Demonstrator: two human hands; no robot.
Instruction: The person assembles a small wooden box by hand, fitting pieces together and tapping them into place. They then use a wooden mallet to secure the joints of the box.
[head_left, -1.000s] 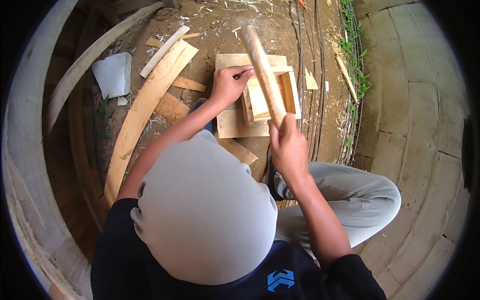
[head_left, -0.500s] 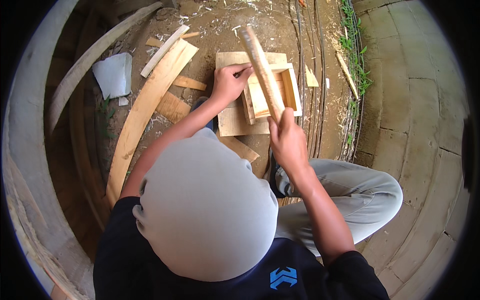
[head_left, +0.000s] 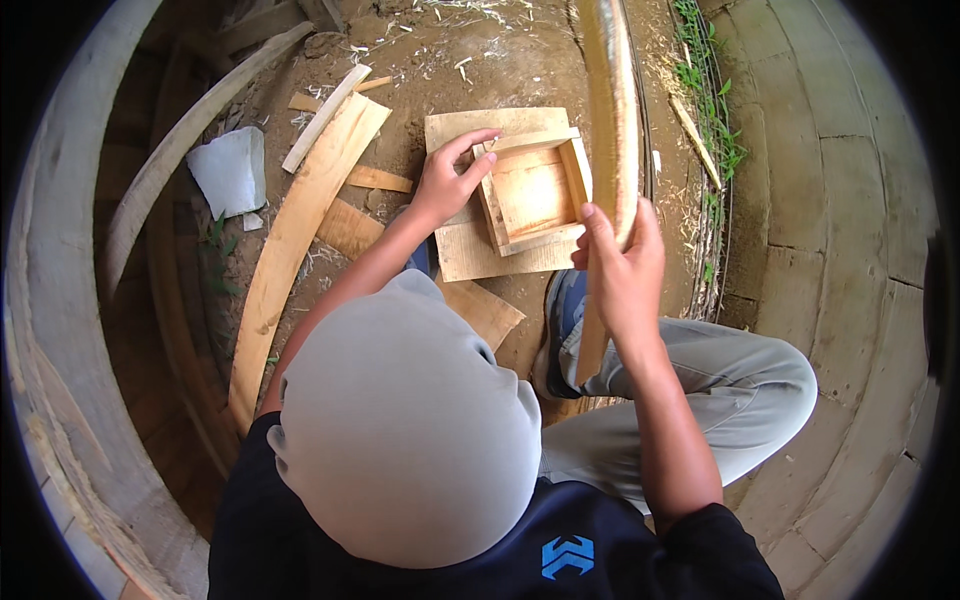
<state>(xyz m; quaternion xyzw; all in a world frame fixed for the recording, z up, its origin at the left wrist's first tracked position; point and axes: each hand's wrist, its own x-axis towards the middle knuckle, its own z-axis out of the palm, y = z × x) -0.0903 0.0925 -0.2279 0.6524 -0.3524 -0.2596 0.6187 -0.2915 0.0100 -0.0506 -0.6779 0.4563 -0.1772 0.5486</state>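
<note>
A small shallow wooden box (head_left: 533,190) with low walls and a light floor lies on a flat square board (head_left: 480,258) on the ground. My left hand (head_left: 448,185) is at its far left corner. The index finger and thumb are parted around that corner, and the thumb is on the left wall's edge. My right hand (head_left: 628,272) grips a long wooden strip (head_left: 612,120) to the right of the box. The strip stands up close to the camera, its upper end cut off by the picture's top and its lower end below my hand.
At left lie a long curved plank (head_left: 290,245), a thin batten (head_left: 325,118) and a whitish block (head_left: 230,172). Scraps and shavings cover the dirt. A brick wall (head_left: 790,200) with weeds along its foot runs down the right. My bent knee (head_left: 770,385) is near the right forearm.
My right hand has moved right with the wooden strip, which has swung away from over the box. My left finger and thumb have parted from a pinch at the box corner.
</note>
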